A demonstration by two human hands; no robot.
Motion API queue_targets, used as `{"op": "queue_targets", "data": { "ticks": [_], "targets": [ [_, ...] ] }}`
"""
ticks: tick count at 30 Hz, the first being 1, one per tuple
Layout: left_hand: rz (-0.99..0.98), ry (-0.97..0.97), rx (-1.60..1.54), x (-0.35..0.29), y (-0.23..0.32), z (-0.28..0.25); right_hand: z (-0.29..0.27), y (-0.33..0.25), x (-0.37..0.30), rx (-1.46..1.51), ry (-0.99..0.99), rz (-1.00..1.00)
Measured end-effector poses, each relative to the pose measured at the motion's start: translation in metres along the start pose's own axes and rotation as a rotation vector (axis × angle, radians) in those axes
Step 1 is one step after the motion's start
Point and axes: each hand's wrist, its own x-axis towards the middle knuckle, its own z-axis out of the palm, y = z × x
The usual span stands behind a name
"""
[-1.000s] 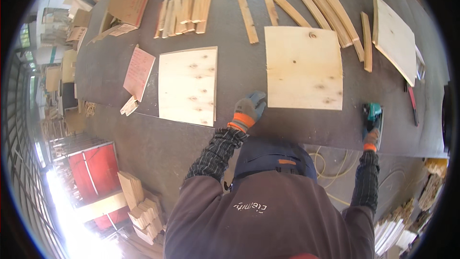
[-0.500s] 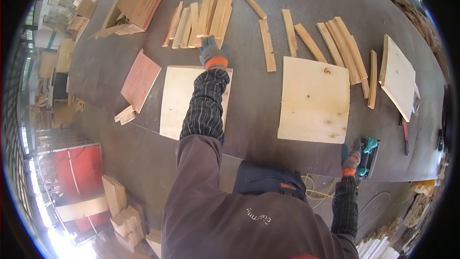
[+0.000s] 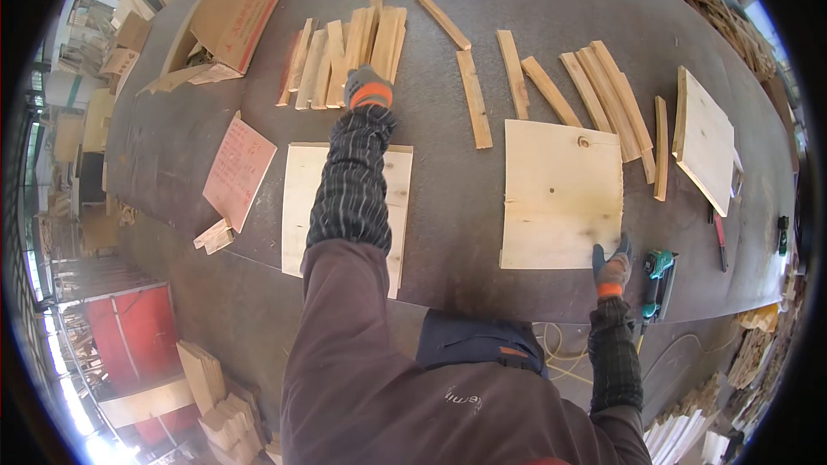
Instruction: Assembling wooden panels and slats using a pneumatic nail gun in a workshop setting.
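My left hand [image 3: 369,89], in a grey glove with an orange cuff, reaches to the near ends of a row of wooden strips [image 3: 386,39]. Its fingers look curled over a strip end, though the fingertips are partly hidden. Below that arm lies a pale square wooden board [image 3: 297,198], partly covered by my sleeve. My right hand [image 3: 612,269], gloved alike, is at the near right corner of a second square board [image 3: 560,198]. Its thumb and fingers are spread apart at the board's edge. A teal nail gun [image 3: 659,280] lies just right of it.
More wooden strips [image 3: 607,95] lie loose at the right. A thicker board [image 3: 706,142] and a red-handled tool [image 3: 720,241] are beyond them. At the left are a reddish written-on board [image 3: 239,172] and an open cardboard box [image 3: 237,21]. A yellow hose [image 3: 564,362] hangs by the table's near edge.
My right hand has left the nail gun and moved left to the board's corner. My left hand stays at the strips, its fingers now more curled. The whole view has shifted slightly.
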Motion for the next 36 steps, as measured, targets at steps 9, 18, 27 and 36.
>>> {"op": "queue_targets", "data": {
  "ticks": [9, 18, 27, 36],
  "targets": [
    [-0.245, -1.036, -1.444, -0.221, -0.015, 0.024, -0.033, -0.119, -0.045, -0.139, -0.295, -0.665],
    [-0.031, -0.946, -1.076, -0.362, 0.041, 0.069, 0.020, -0.121, -0.045, -0.188, -0.165, -0.791],
    [-0.179, -1.163, -1.697, -0.386, 0.052, 0.014, -0.018, -0.105, -0.063, -0.185, -0.076, -0.775],
    [0.025, -1.218, -1.581, -0.394, 0.090, -0.050, -0.086, -0.131, -0.090, 0.432, 0.299, -0.798]
  ]
}}
